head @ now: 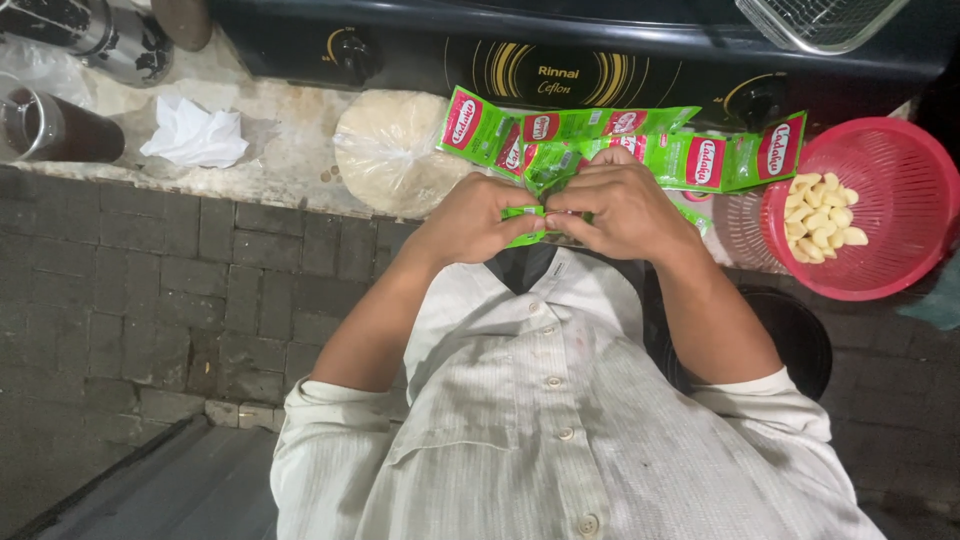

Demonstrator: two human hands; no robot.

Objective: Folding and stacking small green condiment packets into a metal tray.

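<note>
A strip of joined green sachets [640,150] with red labels hangs from the counter edge down to my hands. My left hand [470,222] and my right hand [620,205] meet in front of my chest, both pinching one green sachet [530,215] at the near end of the strip. My fingers cover most of that sachet. My white buttoned shirt fills the lower middle of the view.
A red plastic basket [900,180] with peeled garlic cloves [825,215] sits at the right. A clear bag of pale round flatbreads [390,150] lies on the stone counter. A crumpled white tissue [195,135], a dark cup [55,125] and a black gas stove [600,55] stand beyond. Brick floor lies at the left.
</note>
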